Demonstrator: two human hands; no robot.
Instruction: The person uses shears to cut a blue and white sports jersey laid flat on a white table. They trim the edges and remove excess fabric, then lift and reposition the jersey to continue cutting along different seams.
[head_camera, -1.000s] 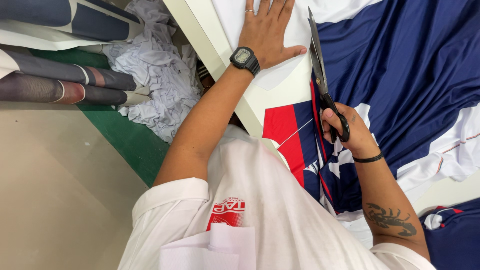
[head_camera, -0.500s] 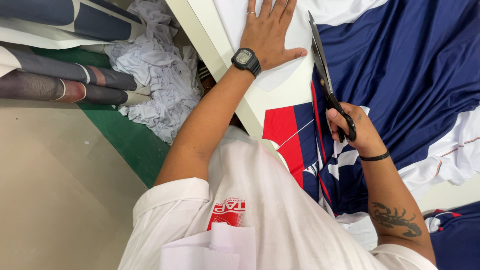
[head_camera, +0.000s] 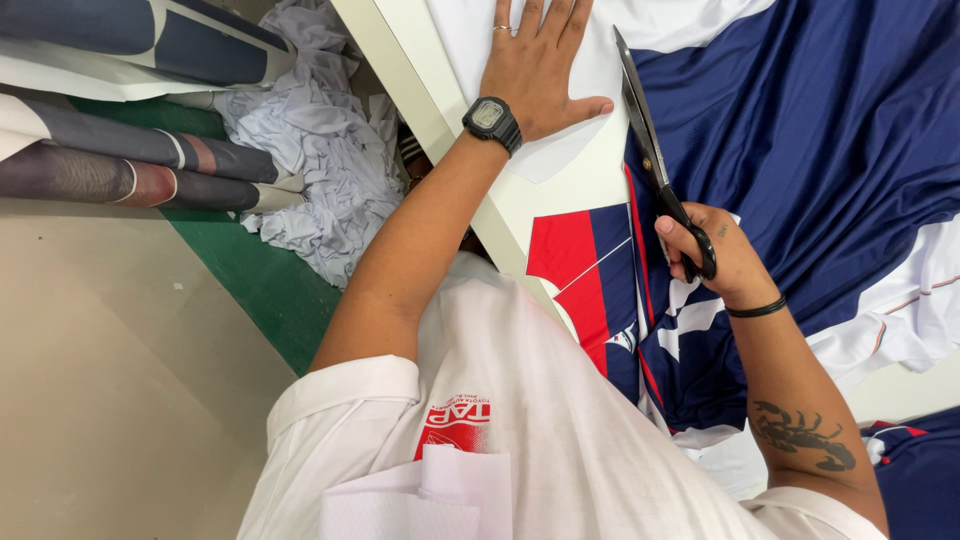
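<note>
Cutting printed fabric with big scissors

Right hand closed through the handles at 3 o'clock; left hand spread flat, pinning cloth at 12. Probably best keeping blades low, strokes long.

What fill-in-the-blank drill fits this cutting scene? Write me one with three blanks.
1. The right hand holds long black-handled metal ____.
2. The left hand presses flat on the white part of the printed fabric and wears a black digital ____ at the wrist.
3. The crumpled scraps heaped beside the white table edge are ____ in colour.

Missing words: scissors; watch; white
</note>
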